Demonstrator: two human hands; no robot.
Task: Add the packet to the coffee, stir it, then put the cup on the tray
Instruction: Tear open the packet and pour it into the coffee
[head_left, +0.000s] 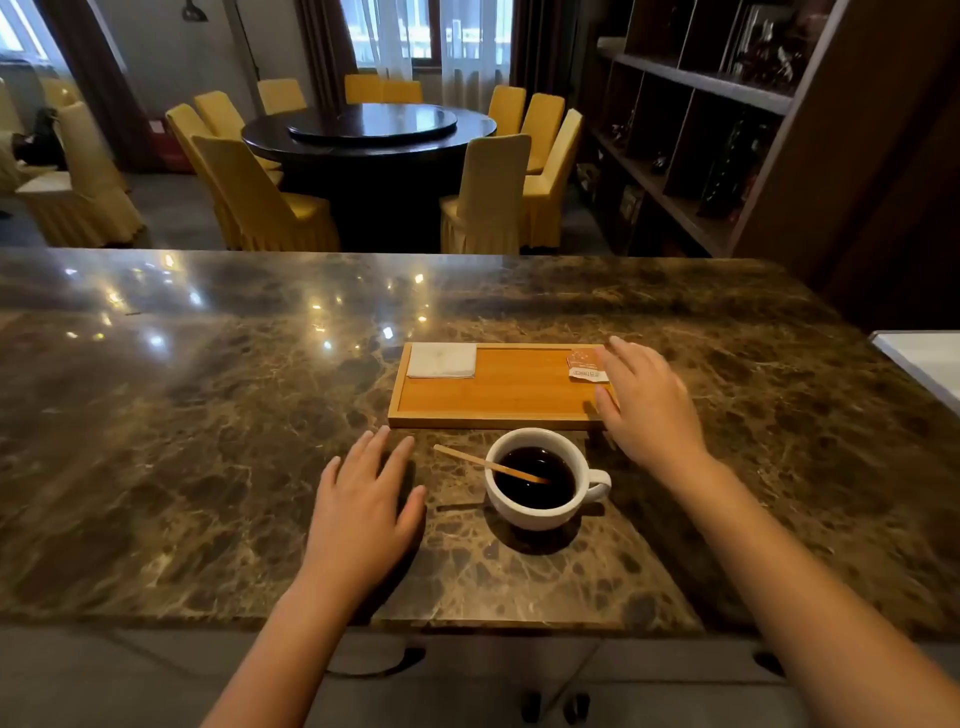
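A white cup (540, 512) of black coffee stands on the marble counter, handle to the right, with a wooden stir stick (470, 460) leaning in it toward the left. Behind it lies a wooden tray (509, 395). A small orange-and-white packet (584, 365) rests in the tray's far right corner. My right hand (647, 400) hovers open over the tray's right end, fingers just right of the packet. My left hand (366, 506) lies flat and open on the counter, left of the cup.
A folded white napkin (442, 360) sits in the tray's far left corner. The marble counter (208, 415) stretches wide to the left. A white object (924, 364) shows at the right edge. Beyond the counter stand a round table, yellow chairs and dark shelves.
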